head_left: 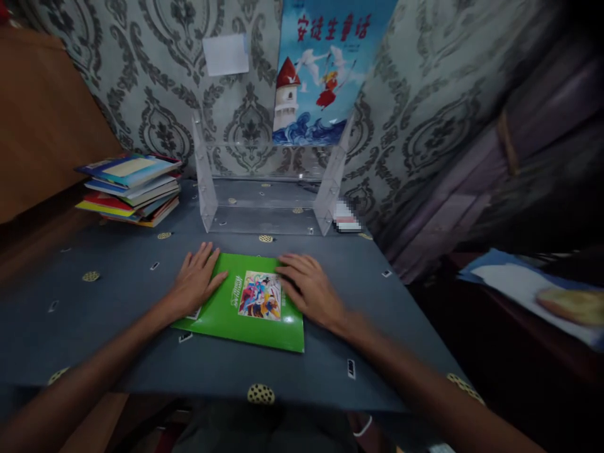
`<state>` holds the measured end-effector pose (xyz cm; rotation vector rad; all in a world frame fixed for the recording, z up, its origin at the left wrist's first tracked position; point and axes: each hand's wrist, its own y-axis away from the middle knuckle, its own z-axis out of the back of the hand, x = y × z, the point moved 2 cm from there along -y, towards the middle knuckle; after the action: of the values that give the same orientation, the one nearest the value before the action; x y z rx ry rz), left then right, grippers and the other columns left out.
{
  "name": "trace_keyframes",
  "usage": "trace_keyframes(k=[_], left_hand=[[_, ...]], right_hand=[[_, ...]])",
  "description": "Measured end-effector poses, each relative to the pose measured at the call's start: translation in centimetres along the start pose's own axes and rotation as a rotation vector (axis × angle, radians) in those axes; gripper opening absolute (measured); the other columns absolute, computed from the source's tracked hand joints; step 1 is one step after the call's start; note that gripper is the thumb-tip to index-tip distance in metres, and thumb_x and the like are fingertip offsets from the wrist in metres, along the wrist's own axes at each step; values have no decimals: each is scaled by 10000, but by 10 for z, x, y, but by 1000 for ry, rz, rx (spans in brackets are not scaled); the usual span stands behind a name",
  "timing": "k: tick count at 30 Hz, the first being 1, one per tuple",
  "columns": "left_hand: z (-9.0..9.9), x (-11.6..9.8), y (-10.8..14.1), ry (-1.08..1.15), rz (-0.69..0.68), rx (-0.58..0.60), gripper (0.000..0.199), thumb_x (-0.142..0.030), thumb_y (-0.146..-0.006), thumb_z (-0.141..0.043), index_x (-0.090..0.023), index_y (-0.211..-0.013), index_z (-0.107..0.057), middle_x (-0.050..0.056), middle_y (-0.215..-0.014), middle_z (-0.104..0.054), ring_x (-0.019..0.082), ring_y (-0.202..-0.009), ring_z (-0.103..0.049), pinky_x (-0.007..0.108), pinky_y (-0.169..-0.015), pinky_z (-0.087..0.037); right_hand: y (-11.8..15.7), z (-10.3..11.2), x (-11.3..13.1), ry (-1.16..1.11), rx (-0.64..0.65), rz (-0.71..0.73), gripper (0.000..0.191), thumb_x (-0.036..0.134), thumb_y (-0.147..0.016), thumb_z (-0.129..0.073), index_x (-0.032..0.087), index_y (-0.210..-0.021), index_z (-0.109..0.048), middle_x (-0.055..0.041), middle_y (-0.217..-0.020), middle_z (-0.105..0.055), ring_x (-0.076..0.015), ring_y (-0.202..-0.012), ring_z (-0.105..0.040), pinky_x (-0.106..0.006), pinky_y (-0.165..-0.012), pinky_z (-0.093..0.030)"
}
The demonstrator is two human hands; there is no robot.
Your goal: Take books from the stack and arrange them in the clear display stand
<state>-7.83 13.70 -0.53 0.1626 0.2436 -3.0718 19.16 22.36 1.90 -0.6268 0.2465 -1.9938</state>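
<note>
A thin green book (217, 314) with a colourful picture on its cover lies flat on the table, its print turned sideways. At its left edge rests my left hand (201, 280), fingers stretched out and thumb on the cover. My right hand (309, 289) lies over the book's upper right side, fingers extended across the edge. Neither hand grips the book. Just beyond it stands a clear acrylic rack (206, 189); a blue book (321, 94) with a red-roofed tower on its cover is upright at the rack's top right.
A pile of several books (134, 189) sits at the back left of the dark patterned tablecloth (117, 302). A small blurred-out item (346, 217) lies right of the rack. Patterned wallpaper backs the table, with a white paper (226, 55) on it. A curtain (486, 170) hangs at right.
</note>
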Motion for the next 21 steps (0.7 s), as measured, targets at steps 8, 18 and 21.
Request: trace_keyframes(k=[8, 18, 21], left_hand=[[3, -26, 3, -97, -192, -59, 607, -475, -1032, -277, -90, -1482, -414, 184, -1567, -406, 291, -1475, -351, 512, -1204, -291], [28, -29, 39, 53, -527, 166, 936, -746, -836, -543, -323, -1591, -188, 106, -1626, -315, 334, -1516, -238, 596, -1216, -189], [36, -26, 42, 81, -565, 219, 911, -706, -828, -598, -388, -1577, -187, 76, -1624, -322, 327, -1508, -260, 601, -1216, -180]], right_hand=[[-21, -17, 36, 3, 279, 83, 580, 470, -998, -506, 101, -1445, -487, -181, -1532, -459, -288, -1468, -367, -520, -1222, -280], [6, -12, -13, 58, 119, -113, 530, 420, -1043, -353, 151, -1494, -429, -155, -1512, -491, -290, -1412, -444, -518, -1172, -372], [16, -6, -7, 99, 74, -153, 507, 404, -1024, -406, 117, -1433, -494, -181, -1399, -577, -323, -1282, -532, -534, -1080, -451]])
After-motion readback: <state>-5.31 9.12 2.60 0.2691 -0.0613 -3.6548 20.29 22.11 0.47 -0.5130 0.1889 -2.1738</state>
